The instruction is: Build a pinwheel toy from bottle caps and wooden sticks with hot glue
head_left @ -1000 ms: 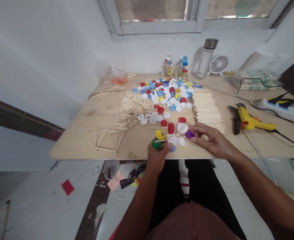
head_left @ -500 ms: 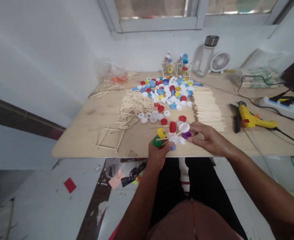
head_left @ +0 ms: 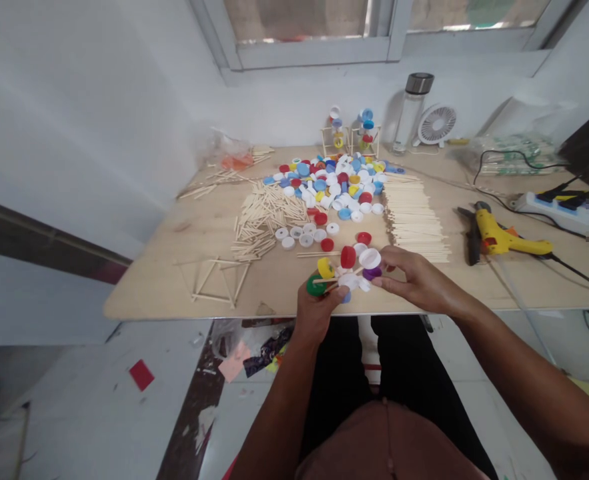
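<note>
Near the table's front edge my left hand (head_left: 317, 310) is closed around a wheel of bottle caps on sticks (head_left: 348, 283), with the thumb on its white middle. A green cap (head_left: 316, 286), a yellow cap (head_left: 325, 268), a red cap (head_left: 347, 257), a white cap (head_left: 370, 258) and a purple cap (head_left: 372, 274) sit around its rim. On the right side of the wheel, my right hand (head_left: 407, 277) pinches at the purple cap with thumb and fingers. A few more white caps lie behind the wheel, and a blue one shows under my left thumb.
Beyond the wheel are piled bottle caps (head_left: 339, 180), short sticks (head_left: 261, 217) and a row of long sticks (head_left: 417, 217). A stick frame (head_left: 219, 280) lies left. At right are a yellow glue gun (head_left: 504, 237) and power strip (head_left: 549, 210). Behind stand a glass bottle (head_left: 411, 113) and fan (head_left: 437, 125).
The view has shifted slightly. Both hands keep almost the same places on the wheel, and my right thumb has moved a little to the left at the purple cap.
</note>
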Demonstrator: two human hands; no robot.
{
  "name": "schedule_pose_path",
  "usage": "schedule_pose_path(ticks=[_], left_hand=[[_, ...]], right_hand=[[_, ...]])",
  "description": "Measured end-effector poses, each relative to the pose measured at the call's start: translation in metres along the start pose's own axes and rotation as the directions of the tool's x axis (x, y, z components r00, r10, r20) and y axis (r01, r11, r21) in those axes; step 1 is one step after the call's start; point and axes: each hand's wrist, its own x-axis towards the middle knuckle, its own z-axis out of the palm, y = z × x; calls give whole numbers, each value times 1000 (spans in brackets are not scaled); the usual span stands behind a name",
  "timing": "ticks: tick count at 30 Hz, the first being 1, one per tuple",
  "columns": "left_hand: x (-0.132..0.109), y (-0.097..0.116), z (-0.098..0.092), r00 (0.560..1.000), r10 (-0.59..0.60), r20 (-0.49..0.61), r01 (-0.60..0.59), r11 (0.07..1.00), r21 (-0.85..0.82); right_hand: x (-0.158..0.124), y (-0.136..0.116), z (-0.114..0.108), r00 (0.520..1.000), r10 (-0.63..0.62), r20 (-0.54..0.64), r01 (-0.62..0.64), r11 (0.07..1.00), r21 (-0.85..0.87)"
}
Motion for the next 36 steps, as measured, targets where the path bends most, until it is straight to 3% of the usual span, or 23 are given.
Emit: schedule_pose_path(ticks=[15, 36], left_hand=[[0, 2, -1, 998, 14, 68, -15, 1000, 13], [1, 1, -3, 997, 16, 76, -18, 999, 26]], right_hand=[[-1, 1, 2, 999, 37, -15, -37, 999, -7], [-1, 3, 6, 998, 61, -33, -61, 998, -12]])
